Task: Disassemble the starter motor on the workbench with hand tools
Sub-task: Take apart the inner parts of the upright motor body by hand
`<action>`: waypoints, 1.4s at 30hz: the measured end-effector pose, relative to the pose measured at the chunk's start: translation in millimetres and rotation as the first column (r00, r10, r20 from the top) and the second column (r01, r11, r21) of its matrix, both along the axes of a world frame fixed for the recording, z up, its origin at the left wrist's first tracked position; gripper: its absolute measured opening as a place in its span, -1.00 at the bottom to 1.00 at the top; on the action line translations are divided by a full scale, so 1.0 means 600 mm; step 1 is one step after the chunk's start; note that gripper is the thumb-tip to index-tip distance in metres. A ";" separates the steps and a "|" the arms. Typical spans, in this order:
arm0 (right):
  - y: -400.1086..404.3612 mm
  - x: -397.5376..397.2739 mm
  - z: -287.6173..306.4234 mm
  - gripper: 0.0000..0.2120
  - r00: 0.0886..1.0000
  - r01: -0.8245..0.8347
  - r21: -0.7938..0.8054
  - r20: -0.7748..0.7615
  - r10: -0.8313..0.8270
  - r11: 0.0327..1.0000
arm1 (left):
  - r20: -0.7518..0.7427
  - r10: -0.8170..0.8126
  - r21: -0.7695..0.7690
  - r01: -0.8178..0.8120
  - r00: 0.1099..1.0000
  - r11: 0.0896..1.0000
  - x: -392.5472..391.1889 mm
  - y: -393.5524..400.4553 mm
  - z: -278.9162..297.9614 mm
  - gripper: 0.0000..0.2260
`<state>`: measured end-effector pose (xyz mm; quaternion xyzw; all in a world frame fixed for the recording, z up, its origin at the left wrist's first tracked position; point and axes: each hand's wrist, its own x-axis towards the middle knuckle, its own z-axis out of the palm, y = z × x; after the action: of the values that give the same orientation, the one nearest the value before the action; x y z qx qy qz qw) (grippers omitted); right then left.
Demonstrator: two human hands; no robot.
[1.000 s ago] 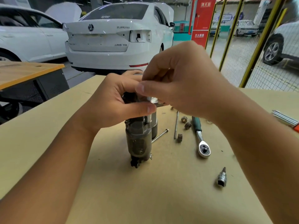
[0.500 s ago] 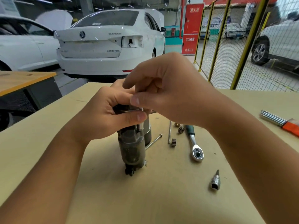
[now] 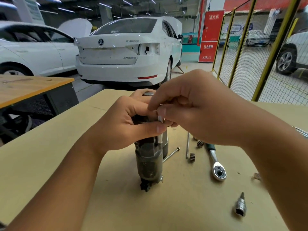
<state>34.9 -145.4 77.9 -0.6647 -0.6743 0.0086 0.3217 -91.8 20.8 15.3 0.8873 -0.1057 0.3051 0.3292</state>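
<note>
Starter motor (image 3: 149,161) upright on tabletop (image 3: 116,205), left hand (image 3: 126,125) gripping top, right hand (image 3: 196,112) pinching small metal pin; ratchet (image 3: 216,164) lying right.

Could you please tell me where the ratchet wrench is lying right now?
In the head view, the ratchet wrench lies on the workbench to the right of the upright starter motor, below the right hand.

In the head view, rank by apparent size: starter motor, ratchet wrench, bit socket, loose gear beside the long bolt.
1. starter motor, partly hidden by the hands
2. ratchet wrench
3. bit socket, though it lies nearer the camera
4. loose gear
</note>
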 end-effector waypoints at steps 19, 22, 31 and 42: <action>0.010 -0.005 -0.012 -0.97 1.000 0.027 0.137 -0.004 -0.027 0.990 | 0.000 0.055 -0.014 -0.055 0.998 0.998 -0.003 -0.005 0.002 -0.74; 0.003 -0.001 -0.005 -0.86 0.999 -0.021 0.074 0.026 0.019 0.997 | -0.013 0.059 0.000 -0.059 0.998 0.998 -0.006 -0.004 0.001 -0.73; 0.006 -0.009 -0.006 -0.95 0.999 0.024 0.082 0.040 -0.027 0.996 | -0.026 0.029 -0.013 -0.029 0.999 0.999 -0.005 -0.006 0.004 -0.84; 0.006 -0.008 -0.006 -0.94 0.999 0.034 0.066 0.034 -0.036 0.997 | -0.016 0.037 -0.013 -0.038 0.999 0.999 -0.008 -0.012 0.006 -0.85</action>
<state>29.9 -141.6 74.6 -0.6654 -0.6681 -0.0309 0.3316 -96.4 13.9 19.0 0.8894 -0.0843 0.3047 0.3302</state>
